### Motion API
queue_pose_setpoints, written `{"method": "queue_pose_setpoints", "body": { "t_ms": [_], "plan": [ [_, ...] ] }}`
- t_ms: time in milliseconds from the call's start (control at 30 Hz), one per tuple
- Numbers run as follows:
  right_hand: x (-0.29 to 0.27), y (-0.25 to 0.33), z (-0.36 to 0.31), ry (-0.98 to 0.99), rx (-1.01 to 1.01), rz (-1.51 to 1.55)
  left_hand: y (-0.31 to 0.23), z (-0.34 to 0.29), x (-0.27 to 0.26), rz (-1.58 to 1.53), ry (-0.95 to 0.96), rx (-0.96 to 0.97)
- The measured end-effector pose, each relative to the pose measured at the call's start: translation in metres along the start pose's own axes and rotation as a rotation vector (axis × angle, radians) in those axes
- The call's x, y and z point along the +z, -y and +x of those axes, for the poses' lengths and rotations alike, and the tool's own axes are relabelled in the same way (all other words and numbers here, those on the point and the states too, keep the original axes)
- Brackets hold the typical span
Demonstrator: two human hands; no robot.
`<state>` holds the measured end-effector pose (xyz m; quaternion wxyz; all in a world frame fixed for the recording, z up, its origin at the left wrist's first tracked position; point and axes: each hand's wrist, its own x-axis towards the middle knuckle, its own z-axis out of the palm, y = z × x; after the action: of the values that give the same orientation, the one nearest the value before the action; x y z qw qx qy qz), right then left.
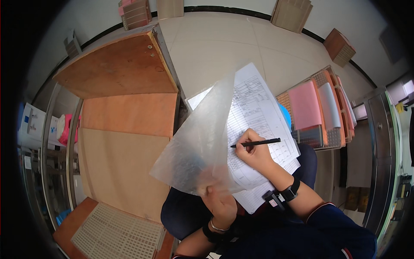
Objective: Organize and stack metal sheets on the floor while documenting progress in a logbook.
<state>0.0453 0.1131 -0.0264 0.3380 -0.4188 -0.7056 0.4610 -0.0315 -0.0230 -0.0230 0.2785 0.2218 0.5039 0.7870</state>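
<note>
My right hand (pixel 255 156) grips a black pen (pixel 258 143), its tip touching a printed form (pixel 254 112) with table grids. The form lies on my lap on top of more white sheets (pixel 258 196). With my left hand (pixel 218 200) I pinch the lower edge of a translucent plastic cover (pixel 194 134), folded back to the left off the form. Some of the left fingers show blurred through the plastic. A blue edge (pixel 284 115) peeks out from under the papers on the right.
To the left stands an open wooden box (pixel 125 168) with a raised back panel. A perforated beige sheet (pixel 116 233) lies at its near end. On the right is a wire rack (pixel 323 140) with pink sheets (pixel 304 105) and brown boards. Stacked boards (pixel 291 15) lean at the far wall.
</note>
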Motion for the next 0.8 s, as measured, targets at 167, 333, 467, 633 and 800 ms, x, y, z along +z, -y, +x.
{"method": "queue_pose_setpoints", "body": {
  "t_ms": [167,333,467,633,800],
  "plan": [
    [0.0,0.005,0.0,0.019,-0.002,-0.073,-0.003,0.0,0.0,0.048,-0.024,-0.06],
    [-0.001,0.003,0.0,0.023,0.0,-0.086,0.001,0.0,-0.001,0.002,-0.036,-0.098],
    [0.0,0.001,0.0,0.011,-0.008,-0.064,0.006,0.004,-0.008,-0.12,0.072,-0.022],
    [0.001,0.004,0.0,0.022,0.016,-0.057,0.017,-0.002,-0.017,0.062,0.159,0.123],
    [0.0,0.001,0.0,0.027,0.018,-0.03,0.019,-0.004,-0.019,0.108,0.138,0.099]
  ]
}}
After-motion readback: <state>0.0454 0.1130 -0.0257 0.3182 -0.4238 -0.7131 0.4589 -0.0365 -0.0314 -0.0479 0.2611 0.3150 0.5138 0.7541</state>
